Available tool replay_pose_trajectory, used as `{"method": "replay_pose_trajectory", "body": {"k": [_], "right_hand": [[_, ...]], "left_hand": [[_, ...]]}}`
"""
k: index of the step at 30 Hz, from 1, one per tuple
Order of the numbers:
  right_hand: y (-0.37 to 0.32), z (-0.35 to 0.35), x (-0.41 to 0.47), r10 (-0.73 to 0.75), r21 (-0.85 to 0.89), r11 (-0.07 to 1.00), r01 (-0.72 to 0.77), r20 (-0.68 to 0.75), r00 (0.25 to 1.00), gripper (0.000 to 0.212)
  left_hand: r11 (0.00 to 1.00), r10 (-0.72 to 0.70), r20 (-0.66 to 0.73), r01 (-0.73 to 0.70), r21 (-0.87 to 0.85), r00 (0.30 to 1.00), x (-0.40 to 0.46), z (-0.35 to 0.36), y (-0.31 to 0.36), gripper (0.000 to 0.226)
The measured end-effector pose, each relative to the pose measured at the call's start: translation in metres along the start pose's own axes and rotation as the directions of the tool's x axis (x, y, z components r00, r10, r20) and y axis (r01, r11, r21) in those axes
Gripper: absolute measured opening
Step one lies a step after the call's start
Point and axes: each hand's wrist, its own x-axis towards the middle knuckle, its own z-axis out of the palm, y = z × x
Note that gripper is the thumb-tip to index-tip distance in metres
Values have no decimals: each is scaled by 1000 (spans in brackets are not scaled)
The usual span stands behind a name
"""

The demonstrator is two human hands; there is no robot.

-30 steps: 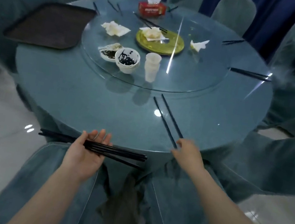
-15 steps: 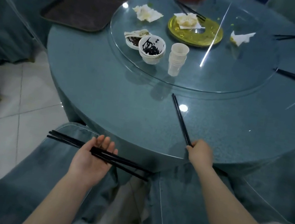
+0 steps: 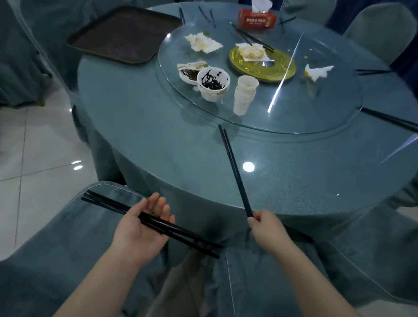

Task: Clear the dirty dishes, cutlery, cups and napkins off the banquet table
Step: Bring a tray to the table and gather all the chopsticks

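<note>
Pinching the near end of a chopstick pair (image 3: pixel 233 169), the right hand (image 3: pixel 269 230) sits at the surface (image 3: pixel 149 143) edge; the pair's long axis runs away toward the glass turntable (image 3: pixel 320 116). The left hand (image 3: pixel 142 227), palm up with fingers spread, cradles a chopstick bundle (image 3: pixel 189 234) lying crosswise, just beside. Stacked paper cups (image 3: pixel 244 95), a sauce-smeared bowl (image 3: pixel 213 83) and the tray (image 3: pixel 124 30) stand farther off, clear of the path.

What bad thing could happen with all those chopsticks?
The bundle of chopsticks only lies across the open left hand, so it could roll off onto the floor. The right hand pinches just the end of the long pair on the table, so one stick might slip out.
</note>
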Motion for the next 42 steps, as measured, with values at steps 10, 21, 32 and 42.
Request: {"method": "replay_pose_trajectory", "body": {"k": [10, 21, 32, 42], "right_hand": [[1, 5, -198, -76, -75, 995, 69, -93, 993, 14], [90, -58, -292, 8, -71, 997, -29, -279, 960, 11], [282, -203, -377, 114, 153, 987, -42, -504, 856, 10], [443, -341, -366, 220, 333, 943, -27, -560, 799, 12]], "left_hand": [[955, -235, 260, 172, 243, 937, -64, -14, -60, 45], [893, -344, 338, 194, 407, 876, -133, 28, -177, 35], [900, -409, 332, 315, 303, 850, -206, 129, -409, 47], [908, -398, 286, 330, 256, 872, -192, 216, -552, 46]]}}
